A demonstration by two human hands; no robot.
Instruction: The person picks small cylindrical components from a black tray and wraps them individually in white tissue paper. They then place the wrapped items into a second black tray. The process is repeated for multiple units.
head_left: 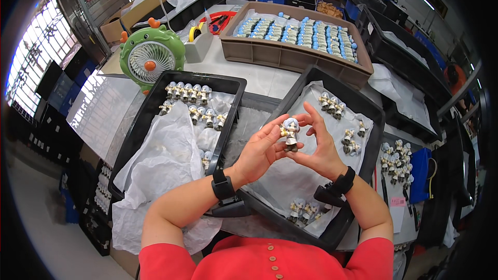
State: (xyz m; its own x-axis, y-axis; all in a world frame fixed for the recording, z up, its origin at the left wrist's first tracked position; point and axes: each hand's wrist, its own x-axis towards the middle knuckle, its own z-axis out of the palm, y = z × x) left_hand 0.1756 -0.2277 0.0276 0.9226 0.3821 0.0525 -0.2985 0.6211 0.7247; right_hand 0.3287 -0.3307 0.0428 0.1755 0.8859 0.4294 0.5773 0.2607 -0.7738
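A small figurine [291, 134] with pale blue-grey hair, a white outfit and dark boots stands upright between my two hands. My left hand [259, 150] is closed on its left side with the fingertips. My right hand [320, 148] curves around its other side, thumb by the boots and fingers near the head. Beneath my hands lies a black tray [377, 134] lined with white sheeting, where similar figurines [332, 105] lie in small groups. A second black tray [236, 84] at the left bears rows of figurines [188, 92] and a crumpled white sheet [161, 148].
A green fan [151, 57] stands behind the left tray. Farther back, a brown crate [270, 51] holds many blue-topped pieces. More figurines [397, 161] and a blue box [420, 176] lie at the right. Black bins [397, 46] are stacked at the far right.
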